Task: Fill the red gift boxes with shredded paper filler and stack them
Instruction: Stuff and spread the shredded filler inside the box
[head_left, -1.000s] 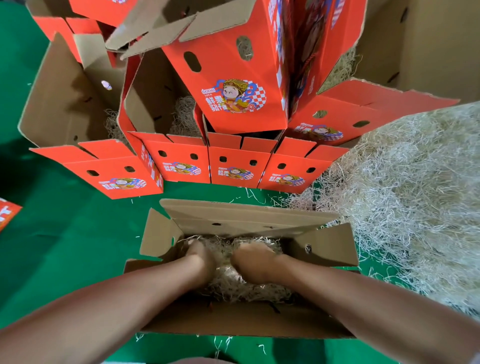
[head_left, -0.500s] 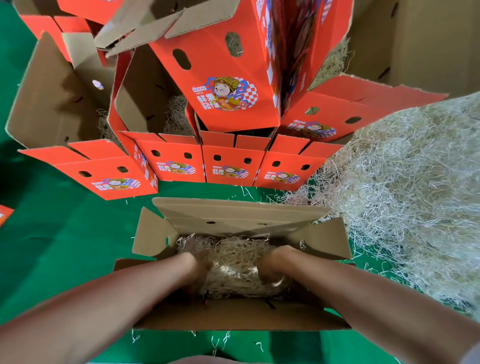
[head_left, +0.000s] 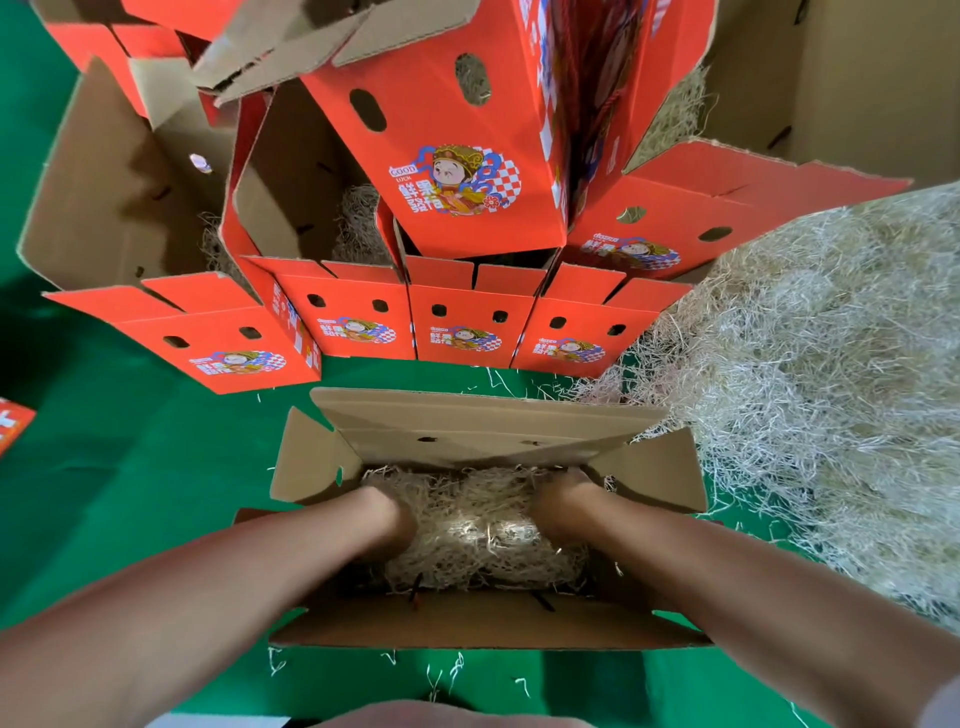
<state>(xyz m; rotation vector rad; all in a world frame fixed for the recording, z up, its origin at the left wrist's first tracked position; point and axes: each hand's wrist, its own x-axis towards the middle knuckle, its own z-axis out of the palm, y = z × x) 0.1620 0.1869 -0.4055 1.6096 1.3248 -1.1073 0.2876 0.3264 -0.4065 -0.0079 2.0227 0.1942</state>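
An open gift box (head_left: 483, 426), brown inside, stands on the green surface right in front of me with its flaps spread out. A wad of pale shredded filler (head_left: 483, 525) lies in its bottom. Both my hands reach down into the box. My left hand (head_left: 387, 514) is sunk into the filler at the left end, my right hand (head_left: 563, 506) at the right end. The fingers of both are buried in the shreds and hidden. Beyond the box, red printed gift boxes (head_left: 462, 332) stand in a row, with another red box (head_left: 457, 171) stacked on top.
A big heap of loose shredded filler (head_left: 810, 374) covers the right side. More open red boxes (head_left: 156, 332) sit at the far left. A tall brown carton (head_left: 857, 78) stands at the back right. Stray shreds lie on the green cloth (head_left: 130, 467).
My hands were pressed together at the middle of the filler; they have moved apart to the left and right ends of the box, baring the wad between them.
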